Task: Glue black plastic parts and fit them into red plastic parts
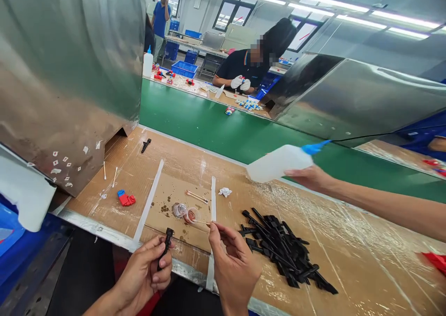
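My left hand (148,267) is closed around a small black plastic part (166,246), held upright near the table's front edge. Between thumb and fingers, my right hand (235,265) pinches a cotton swab (202,222). The swab's far end reaches into a small clear cup (191,215) with reddish liquid at the bottom. Right beside that stands another small clear cup (179,210). Both cups are on a stained cardboard sheet (163,181), along with a few more swabs (197,196). To the right of my right hand lies a heap of black plastic parts (278,246).
From the right, another person's hand (310,175) holds a white squeeze bottle (278,162) tilted above the table. A red and blue piece (126,198), a crumpled tissue (225,192) and a single black part (146,145) lie about. Behind runs a green belt (195,121); a metal panel (69,74) stands left.
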`<state>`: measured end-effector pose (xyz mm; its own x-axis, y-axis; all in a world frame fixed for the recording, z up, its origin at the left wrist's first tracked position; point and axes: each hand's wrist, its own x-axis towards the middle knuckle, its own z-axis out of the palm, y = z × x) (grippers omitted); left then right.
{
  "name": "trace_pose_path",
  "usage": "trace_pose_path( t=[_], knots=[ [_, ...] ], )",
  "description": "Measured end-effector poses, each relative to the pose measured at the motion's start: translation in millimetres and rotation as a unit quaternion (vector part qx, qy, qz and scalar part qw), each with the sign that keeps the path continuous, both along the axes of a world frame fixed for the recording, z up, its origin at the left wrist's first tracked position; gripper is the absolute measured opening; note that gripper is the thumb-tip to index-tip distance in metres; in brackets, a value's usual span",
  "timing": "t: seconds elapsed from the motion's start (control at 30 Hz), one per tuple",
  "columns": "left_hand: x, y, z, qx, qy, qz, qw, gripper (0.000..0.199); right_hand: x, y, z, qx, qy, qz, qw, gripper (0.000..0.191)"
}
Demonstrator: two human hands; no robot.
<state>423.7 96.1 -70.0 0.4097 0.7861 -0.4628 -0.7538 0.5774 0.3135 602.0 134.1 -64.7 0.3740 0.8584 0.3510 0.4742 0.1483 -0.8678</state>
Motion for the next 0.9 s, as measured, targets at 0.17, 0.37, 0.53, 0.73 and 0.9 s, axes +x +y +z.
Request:
trace_pose_path(
  t=[0.17,0.37,0.53,0.73,0.9],
  knots=[
    [-1.1,0.5,1.9,-0.007,-0.006,0.002,1.0,0.018,-14.0,-18.1,-0.7,0.02,0.031,0.041,0.998,0.012],
    [-1.3,2.5,4.8,-0.016,-0.013,-0.001,1.0,0.02,-28.7,-24.3,-5.4,0.031,0.014,0.094,0.995,0.01],
    [-2.2,2.2,2.1,-0.011,-0.016,0.0,1.0,0.018,-30.9,-23.5,-7.0,0.025,0.012,0.108,0.994,0.012],
    [-3.1,1.4,3.1,-0.012,-0.02,-0.003,1.0,0.014,-33.4,-20.8,-3.8,0.028,-0.006,0.113,0.993,0.01],
    [-2.9,2.2,4.4,-0.016,-0.021,-0.002,1.0,0.012,-34.1,-21.1,-5.9,0.022,-0.007,0.118,0.993,0.011]
  ],
)
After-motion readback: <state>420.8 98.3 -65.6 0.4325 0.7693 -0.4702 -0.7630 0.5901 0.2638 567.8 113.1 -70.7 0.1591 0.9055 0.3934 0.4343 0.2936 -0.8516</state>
